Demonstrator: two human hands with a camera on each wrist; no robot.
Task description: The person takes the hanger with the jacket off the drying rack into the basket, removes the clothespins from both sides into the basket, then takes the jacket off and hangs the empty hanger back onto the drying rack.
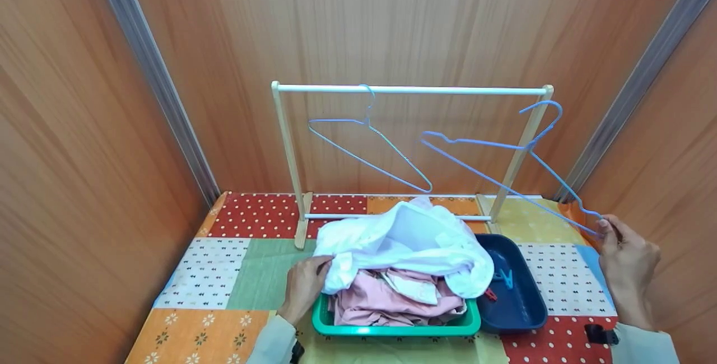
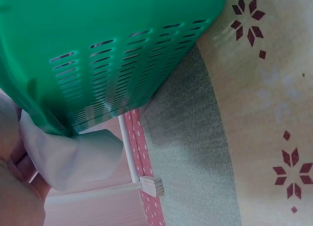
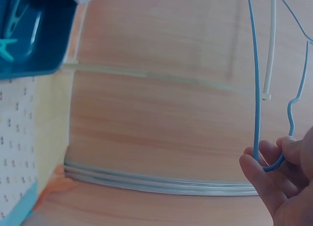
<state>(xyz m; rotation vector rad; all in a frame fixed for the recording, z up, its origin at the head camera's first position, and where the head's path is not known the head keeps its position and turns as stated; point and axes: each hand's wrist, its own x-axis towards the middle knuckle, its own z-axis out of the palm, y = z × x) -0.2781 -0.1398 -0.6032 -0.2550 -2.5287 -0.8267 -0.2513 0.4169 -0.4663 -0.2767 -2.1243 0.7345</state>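
Raised at the right, a blue wire hanger (image 1: 531, 145) is held by my right hand (image 1: 628, 257), whose thumb and fingers pinch one shoulder corner; its hook points up and left. My left hand (image 1: 305, 285) grips the edge of a white garment (image 1: 364, 238) at the left side of the green basket (image 1: 392, 330). This garment lies heaped over the basket's far part, on top of folded pink clothing (image 1: 369, 311). In the left wrist view a fold of white cloth (image 2: 73, 157) hangs by the fingers, close against the slotted basket wall (image 2: 107, 20).
Behind the basket stands a rack with a white top bar (image 1: 448, 90), and another blue hanger (image 1: 392, 145) hangs from it. A dark blue tray (image 1: 521, 313) right of the basket holds a blue clothespin (image 1: 507, 279) and a red clothespin (image 1: 490, 294). Wooden panels enclose the patchwork-covered table.
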